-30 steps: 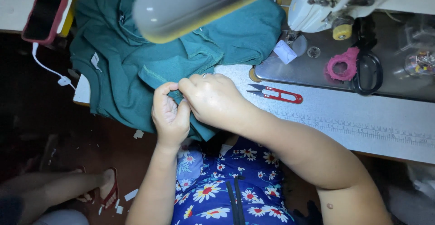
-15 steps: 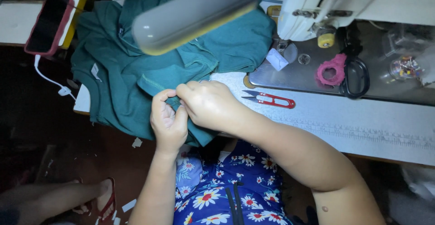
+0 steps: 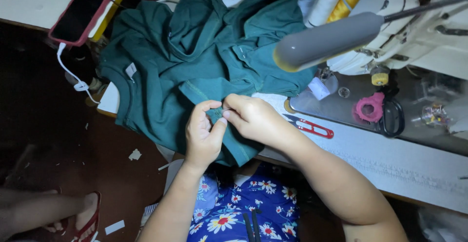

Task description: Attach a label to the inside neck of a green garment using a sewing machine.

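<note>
My left hand and right hand pinch the dark green knit garment's hem, fingers closed on it, fingertips partly hidden; white worktop edge near.

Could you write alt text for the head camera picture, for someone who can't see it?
Seen from above, a person's left hand and right hand pinch a fold of a dark green garment at a sewing table. Red thread snips lie beside the sewing machine.
</note>
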